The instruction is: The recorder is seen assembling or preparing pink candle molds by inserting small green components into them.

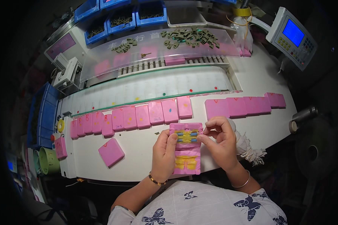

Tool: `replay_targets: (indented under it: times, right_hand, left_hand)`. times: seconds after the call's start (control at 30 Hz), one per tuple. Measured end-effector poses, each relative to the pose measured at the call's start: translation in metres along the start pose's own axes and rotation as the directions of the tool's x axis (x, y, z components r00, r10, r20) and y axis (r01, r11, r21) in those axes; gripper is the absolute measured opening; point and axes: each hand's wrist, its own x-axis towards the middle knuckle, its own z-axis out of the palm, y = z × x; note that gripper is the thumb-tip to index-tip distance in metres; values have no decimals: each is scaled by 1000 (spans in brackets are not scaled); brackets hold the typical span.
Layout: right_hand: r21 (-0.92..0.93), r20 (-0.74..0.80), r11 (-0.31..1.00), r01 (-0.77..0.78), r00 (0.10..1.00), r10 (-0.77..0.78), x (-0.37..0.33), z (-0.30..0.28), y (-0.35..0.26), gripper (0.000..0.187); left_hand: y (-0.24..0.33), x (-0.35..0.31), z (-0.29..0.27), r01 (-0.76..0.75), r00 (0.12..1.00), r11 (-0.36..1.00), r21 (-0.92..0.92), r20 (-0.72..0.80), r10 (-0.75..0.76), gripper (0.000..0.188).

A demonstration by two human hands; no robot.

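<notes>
A pink two-part mold lies opened in front of me, with yellow-coated hollows in both halves. Small blue pieces sit in the upper half's hollows. My left hand is closed on the mold's left side, thumb on its face. At the right edge of the upper half, the thumb and forefinger of my right hand are pinched together close to a blue piece. Whatever is between those fingertips is too small to make out. The lower half hangs toward my body at the table's near edge.
A row of closed pink molds lines the conveyor belt, with another row to the right. A single pink block lies left. Small green parts cover a clear shelf; white cloth lies right of my hand.
</notes>
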Motion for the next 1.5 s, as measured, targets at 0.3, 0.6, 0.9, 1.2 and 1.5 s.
replay_targets:
  times: [0.3, 0.6, 0.9, 1.2, 1.5]
  right_hand:
    - [202, 204, 903, -379, 918, 339, 3, -7, 0, 26]
    - [134, 37, 971, -199, 980, 196, -8, 21, 12, 18]
    - [214, 82, 953, -216, 976, 202, -6, 15, 10, 16]
    - [360, 285, 865, -351, 924, 256, -3, 0, -8, 24]
    - [367, 290, 837, -406, 905, 311, -8, -3, -2, 23]
  left_hand:
    - [0, -4, 2, -53, 998, 998, 28, -19, 54, 23]
    - [1, -2, 6, -3, 999, 994, -110, 53, 9, 25]
    - [20, 4, -1, 127, 981, 982, -139, 163, -104, 24]
    - [19, 3, -10, 60, 984, 998, 26, 168, -63, 25]
    - [27, 0, -12, 159, 948, 985, -65, 290, -134, 37]
